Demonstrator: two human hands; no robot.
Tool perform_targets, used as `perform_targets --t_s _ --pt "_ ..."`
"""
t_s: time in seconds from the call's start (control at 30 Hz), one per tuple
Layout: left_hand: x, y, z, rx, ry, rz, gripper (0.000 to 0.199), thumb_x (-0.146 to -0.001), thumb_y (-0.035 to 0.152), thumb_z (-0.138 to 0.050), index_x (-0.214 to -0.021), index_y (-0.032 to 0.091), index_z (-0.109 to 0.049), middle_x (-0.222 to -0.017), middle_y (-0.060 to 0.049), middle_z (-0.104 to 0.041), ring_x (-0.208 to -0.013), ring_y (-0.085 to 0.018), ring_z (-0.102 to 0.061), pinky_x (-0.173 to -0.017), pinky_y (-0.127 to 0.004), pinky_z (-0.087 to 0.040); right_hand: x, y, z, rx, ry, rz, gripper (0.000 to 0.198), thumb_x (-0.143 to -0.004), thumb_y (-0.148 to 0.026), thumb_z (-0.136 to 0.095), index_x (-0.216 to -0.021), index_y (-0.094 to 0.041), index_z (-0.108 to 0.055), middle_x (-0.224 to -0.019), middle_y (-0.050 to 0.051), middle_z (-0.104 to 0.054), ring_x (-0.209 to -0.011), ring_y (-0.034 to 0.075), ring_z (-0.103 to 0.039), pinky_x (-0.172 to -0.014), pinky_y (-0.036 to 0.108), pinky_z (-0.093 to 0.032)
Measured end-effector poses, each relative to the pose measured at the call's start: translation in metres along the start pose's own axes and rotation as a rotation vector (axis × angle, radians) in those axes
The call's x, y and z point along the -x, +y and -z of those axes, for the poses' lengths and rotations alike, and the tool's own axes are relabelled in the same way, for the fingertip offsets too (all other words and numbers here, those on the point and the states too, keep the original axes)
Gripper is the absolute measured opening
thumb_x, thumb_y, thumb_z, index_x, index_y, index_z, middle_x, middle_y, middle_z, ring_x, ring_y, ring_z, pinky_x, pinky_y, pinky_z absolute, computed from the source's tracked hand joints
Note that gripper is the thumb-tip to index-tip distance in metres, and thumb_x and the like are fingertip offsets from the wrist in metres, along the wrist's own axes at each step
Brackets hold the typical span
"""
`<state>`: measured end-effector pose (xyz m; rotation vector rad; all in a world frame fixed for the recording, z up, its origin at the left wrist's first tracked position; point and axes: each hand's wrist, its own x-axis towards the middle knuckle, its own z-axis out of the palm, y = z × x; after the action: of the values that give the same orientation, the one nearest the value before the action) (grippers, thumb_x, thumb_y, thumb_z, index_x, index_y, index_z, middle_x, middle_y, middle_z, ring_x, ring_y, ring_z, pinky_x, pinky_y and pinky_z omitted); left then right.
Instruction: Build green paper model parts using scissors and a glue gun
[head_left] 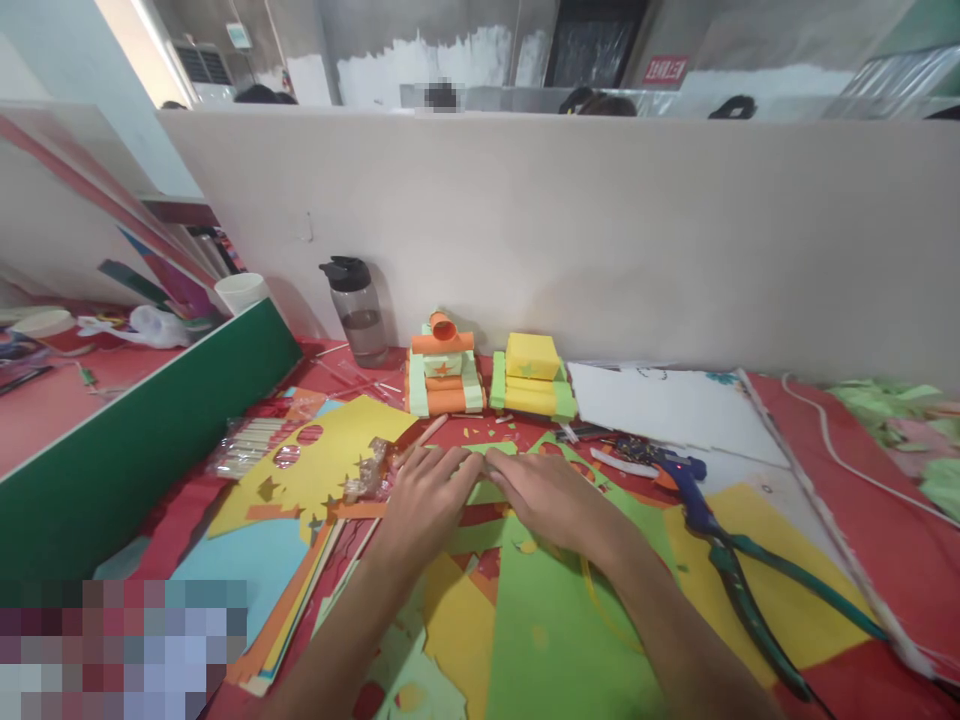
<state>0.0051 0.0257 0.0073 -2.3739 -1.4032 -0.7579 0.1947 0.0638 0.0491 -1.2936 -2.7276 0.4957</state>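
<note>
Near the middle of the table my left hand (433, 492) and my right hand (553, 497) meet, fingertips almost touching. Both have curled fingers closed on a piece of light green paper (491, 490), mostly hidden beneath them. Under my right forearm lies a large green sheet (562, 630). Beyond the hands stand two paper tank models: an orange and pale green one (445, 375) with a rolled tube on top, and a yellow and green one (533, 375) with a box-shaped top.
Cut yellow card (337, 430) and blue paper (232, 570) lie left, beside a green divider (150, 430). Green-handled pliers (750, 610) and a blue glue gun (686, 485) lie right. A water bottle (360, 315) stands by the white partition (600, 220).
</note>
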Motion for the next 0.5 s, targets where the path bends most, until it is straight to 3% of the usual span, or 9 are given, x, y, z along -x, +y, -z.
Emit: perform_targets --t_s 0.23,0.37,0.5 --pt "0.0017 -0.0018 0.0011 0.013 -0.037 -0.015 0.008 -0.098 0.018 -0.051 -0.098 0.019 -0.059 -0.093 -0.003 -0.067 -0.086 -0.02 -0.063 -0.081 -0.035 -0.045 -0.0022 0.0039 -0.0007 0.068 -0.003 0.018 0.032 -0.106 -0.039 -0.034 -0.099 -0.027 -0.063 -0.068 -0.001 -0.064 -0.057 0.017 -0.053 -0.054 0.028 -0.021" --pt "0.0023 -0.0008 0.0021 0.014 -0.019 -0.004 0.011 -0.098 0.016 -0.05 -0.103 0.02 -0.058 -0.101 -0.004 -0.067 -0.091 -0.02 -0.063 -0.083 -0.034 -0.044 -0.0019 0.0025 0.0026 0.024 0.003 0.002 0.031 -0.105 -0.041 -0.036 -0.109 -0.031 -0.065 -0.076 0.0 -0.069 -0.064 0.019 -0.059 -0.056 0.028 -0.025" --pt "0.0009 0.0002 0.0017 -0.005 -0.056 0.003 0.006 -0.097 0.019 -0.052 -0.096 0.021 -0.058 -0.089 -0.002 -0.066 -0.084 -0.021 -0.063 -0.079 -0.035 -0.044 0.0039 0.0076 0.0051 -0.06 -0.052 -0.054 0.035 -0.102 -0.051 -0.039 -0.118 -0.031 -0.063 -0.09 0.004 -0.074 -0.079 0.024 -0.066 -0.061 0.028 -0.033"
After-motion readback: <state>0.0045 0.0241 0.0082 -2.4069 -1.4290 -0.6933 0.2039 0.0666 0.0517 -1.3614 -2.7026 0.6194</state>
